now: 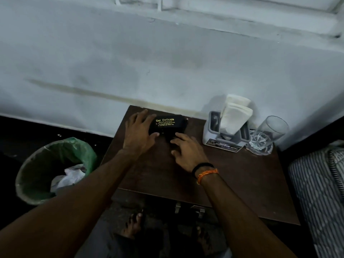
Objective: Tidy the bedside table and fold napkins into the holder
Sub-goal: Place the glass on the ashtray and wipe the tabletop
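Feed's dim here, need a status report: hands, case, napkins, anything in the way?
Left hand and right hand both on black spectacle case, grip unclear. Napkins upright in holder. Glass beside holder, nothing blocking.

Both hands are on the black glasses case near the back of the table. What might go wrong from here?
1. The drinking glass stands close to the table's right edge beside the napkin holder; a rightward sweep of the right hand might topple it.
2. The glasses case lies near the back left corner under the left hand; a push could slide it off.
3. The napkins stand tall and loose; a bump may spill them.
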### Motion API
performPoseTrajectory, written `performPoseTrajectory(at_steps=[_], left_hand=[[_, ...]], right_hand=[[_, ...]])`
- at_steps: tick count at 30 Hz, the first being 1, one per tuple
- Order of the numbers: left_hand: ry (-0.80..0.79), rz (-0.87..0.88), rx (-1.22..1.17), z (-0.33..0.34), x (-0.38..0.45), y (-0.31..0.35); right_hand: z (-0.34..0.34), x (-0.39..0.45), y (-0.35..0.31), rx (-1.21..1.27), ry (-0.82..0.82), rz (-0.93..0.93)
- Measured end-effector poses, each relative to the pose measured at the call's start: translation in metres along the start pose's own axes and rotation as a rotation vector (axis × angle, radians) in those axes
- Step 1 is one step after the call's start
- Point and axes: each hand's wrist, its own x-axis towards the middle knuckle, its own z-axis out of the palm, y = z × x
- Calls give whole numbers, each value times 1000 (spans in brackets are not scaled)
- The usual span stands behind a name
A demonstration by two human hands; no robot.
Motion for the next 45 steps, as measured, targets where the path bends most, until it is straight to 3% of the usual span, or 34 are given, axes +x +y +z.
performPoseTrajectory(at_steps=[6,15,45], left_hand=[[-249,103,99,-1,27,4],[-270,159,134,-9,43,-14],[-266,84,44,-17,42,-39]], right_hand=[[2,6,-5,-21,-2,-29],[1,5,13,-51,64,85],[-1,19,17,39,145,240]])
